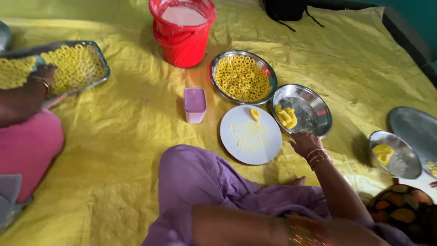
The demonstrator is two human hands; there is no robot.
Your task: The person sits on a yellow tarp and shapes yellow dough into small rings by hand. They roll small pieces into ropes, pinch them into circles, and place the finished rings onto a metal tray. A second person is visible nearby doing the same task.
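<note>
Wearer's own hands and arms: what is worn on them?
The right hand is bare, with red and gold bangles at the wrist. The left forearm shows blurred gold-coloured bangles; its hand is out of view. No sleeves reach either forearm.

garment: loose purple cloth, soft and creased, draped over the lap and legs
right wrist: a stack of thin bangles, red and gold, worn just behind the right hand
right arm: bare from the bangles up, no sleeve in view
left forearm: a broad band of gold and reddish bangles, blurred at the bottom edge of the view
left hand: out of view
</note>
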